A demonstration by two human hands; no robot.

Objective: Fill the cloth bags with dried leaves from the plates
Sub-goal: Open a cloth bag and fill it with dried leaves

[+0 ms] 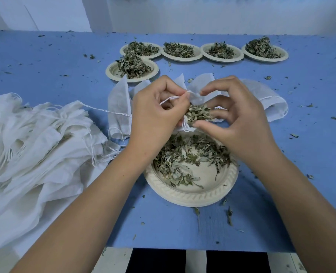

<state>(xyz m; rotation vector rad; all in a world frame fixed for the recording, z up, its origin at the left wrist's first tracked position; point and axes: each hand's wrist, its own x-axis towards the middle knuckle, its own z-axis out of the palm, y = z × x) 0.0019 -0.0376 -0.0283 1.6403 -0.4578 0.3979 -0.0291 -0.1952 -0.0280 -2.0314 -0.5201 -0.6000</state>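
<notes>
Two bare forearms reach in over the near edge of the blue table (45, 62) and meet above its middle. The left hand (155, 113) has its fingers curled, pinching the mouth of a white cloth bag (196, 91) together with its drawstring (169, 99), which loops across the palm. The right hand (236, 119) faces it, thumb below and fingers bent above, closed round a clump of dried leaves (198, 114) right at the bag's mouth. How much of the clump is already inside the bag cannot be told.

The bag and both hands are just above the far rim of the near plate (192, 196), a cream dish close to the table's near edge. Loose leaves (187, 154) cover its far half and the near part is bare.

Flat bags lie behind the hands, one to the left (119, 107) and one to the right (269, 101). A large heap of white bags (41, 146) with trailing strings fills the table's left side, down to the near-left corner.

Towards the far edge stands a row of four plates (198, 54) heaped with leaves. A fifth plate (112, 70) sits just in front of the leftmost one. Leaf crumbs (229, 214) are scattered over the whole table.
</notes>
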